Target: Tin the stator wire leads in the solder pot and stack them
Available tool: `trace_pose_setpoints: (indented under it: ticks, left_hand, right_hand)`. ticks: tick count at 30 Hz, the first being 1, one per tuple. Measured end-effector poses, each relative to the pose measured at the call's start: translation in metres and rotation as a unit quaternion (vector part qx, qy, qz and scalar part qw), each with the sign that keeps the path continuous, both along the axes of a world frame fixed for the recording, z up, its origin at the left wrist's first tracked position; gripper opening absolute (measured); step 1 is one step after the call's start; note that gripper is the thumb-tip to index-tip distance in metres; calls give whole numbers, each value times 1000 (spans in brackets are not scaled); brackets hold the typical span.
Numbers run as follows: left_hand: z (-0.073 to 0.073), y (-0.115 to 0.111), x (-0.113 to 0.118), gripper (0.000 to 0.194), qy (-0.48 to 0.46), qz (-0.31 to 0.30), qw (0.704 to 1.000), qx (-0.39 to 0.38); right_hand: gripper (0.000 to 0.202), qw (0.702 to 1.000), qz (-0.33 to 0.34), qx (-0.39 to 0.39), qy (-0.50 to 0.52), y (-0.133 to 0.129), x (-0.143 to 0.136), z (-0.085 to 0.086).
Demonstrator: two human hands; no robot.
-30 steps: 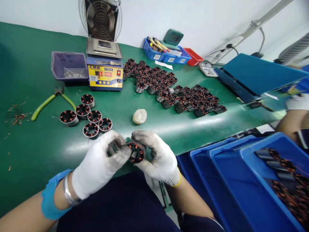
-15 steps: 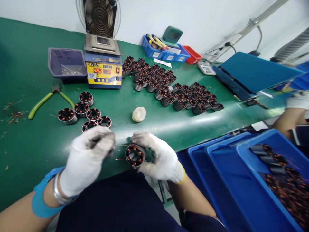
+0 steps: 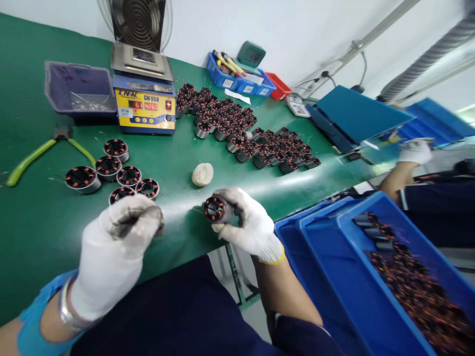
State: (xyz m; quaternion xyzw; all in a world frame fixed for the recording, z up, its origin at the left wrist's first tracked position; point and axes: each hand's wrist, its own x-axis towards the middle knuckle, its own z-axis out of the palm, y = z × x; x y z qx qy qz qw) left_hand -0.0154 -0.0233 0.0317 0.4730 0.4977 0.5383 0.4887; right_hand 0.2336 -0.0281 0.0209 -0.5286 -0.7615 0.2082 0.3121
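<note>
My right hand (image 3: 248, 225), in a white glove, grips a small round motor stator (image 3: 216, 208) with copper windings, held on its side above the front edge of the green bench (image 3: 44, 222). My gloved left hand (image 3: 117, 244) is off to the left, fingers curled shut near a small group of stators (image 3: 111, 170) standing on the bench. Whether it holds anything small I cannot tell. A large batch of stators (image 3: 245, 131) covers the middle of the bench.
A yellow and blue solder pot (image 3: 144, 106) with a fan behind it, a grey tray (image 3: 79, 91), green-handled cutters (image 3: 44, 148), a white lump (image 3: 202, 174). Blue bins (image 3: 371, 267) of stators at right. Another person's gloved hand (image 3: 415, 151) at far right.
My hands have parted: the left drew away to the left, and the right kept the stator and turned it sideways. The view swung to the right.
</note>
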Motion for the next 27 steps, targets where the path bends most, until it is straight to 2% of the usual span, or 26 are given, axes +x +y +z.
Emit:
trace_pose_setpoints:
  ticks: [3, 6, 10, 15, 20, 23, 25, 27]
  left_hand:
    - [-11, -7, 3, 5, 66, -94, 992, 53]
    - [-19, -12, 7, 7, 112, -146, 978, 97]
    - [-23, -11, 8, 10, 146, -177, 963, 140]
    - [-20, -9, 7, 8, 177, -197, 948, 178]
    - [-18, -8, 8, 7, 217, -227, 928, 200]
    - [-18, -7, 10, 10, 231, -231, 922, 208]
    - [-18, -7, 11, 11, 235, -232, 919, 214]
    - [-19, -7, 12, 10, 237, -233, 916, 225]
  right_hand:
    - [49, 995, -91, 8, -42, 13, 9, -3]
    - [49, 987, -142, 19, -68, 28, 14, -9]
    - [50, 983, -156, -33, -88, 40, 15, -9]
    - [53, 974, -172, -129, -74, 49, 14, 3]
    - [48, 974, -166, -148, -28, 53, 17, 3]
    - [55, 980, -179, -80, -12, 48, 21, -2]
    - [55, 980, -184, 23, -69, 45, 22, -3]
    - [51, 967, -152, 105, -173, 43, 22, -2]
